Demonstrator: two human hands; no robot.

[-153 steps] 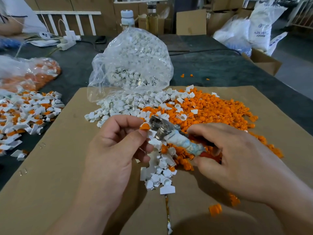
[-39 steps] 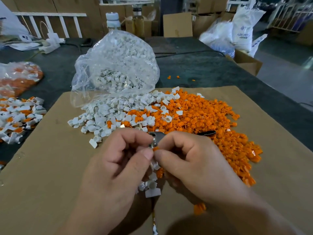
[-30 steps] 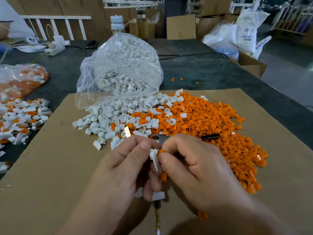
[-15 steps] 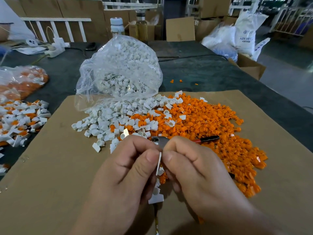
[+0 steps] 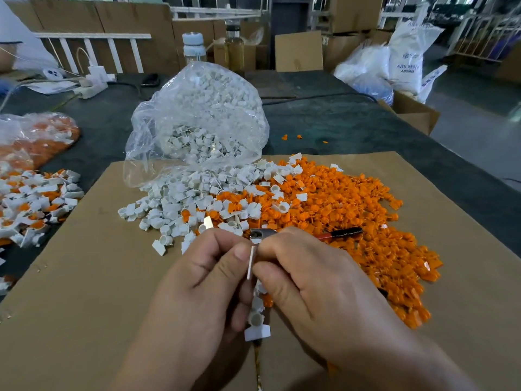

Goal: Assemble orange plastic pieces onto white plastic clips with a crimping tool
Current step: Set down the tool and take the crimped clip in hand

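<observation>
1. A dark-topped table [image 5: 338, 122] fills my feed, with cartons [image 5: 298, 50] stacked behind it. A cardboard sheet [image 5: 84, 277] lies across the near part as the work surface.
2. A clear bag [image 5: 203, 108] lies on its side at the sheet's far edge with its mouth toward me, so loose white clips [image 5: 174, 204] spill out within easy reach. The orange pieces [image 5: 352, 210] are heaped just beside them on the right, and the two piles touch and mix where they meet.
3. Both hands meet over the near edge of those piles. The left hand [image 5: 197, 280] has its fingers curled and its thumb pressed to one face of a single white clip [image 5: 251, 262], which shows edge-on and roughly upright.
4. The right hand [image 5: 318, 280] pinches the same clip from the other side, with thumb and forefinger curled onto it. I read this as seating an orange piece into the clip, though no orange part shows between the fingers.
5. The crimping tool [image 5: 260, 234] sits under the right fingers. Its metal head pokes out just above the clip, and its red and black handle runs out past the knuckles. I judge it is placed there so it can close on the clip without a separate pick-up. Whether the palm grips it or it lies on the heap, I cannot tell.
6. Off the sheet to the left, mixed white-and-orange parts [image 5: 31, 204] lie in a separate pile. They are probably finished ones, set apart from the raw stock.
</observation>
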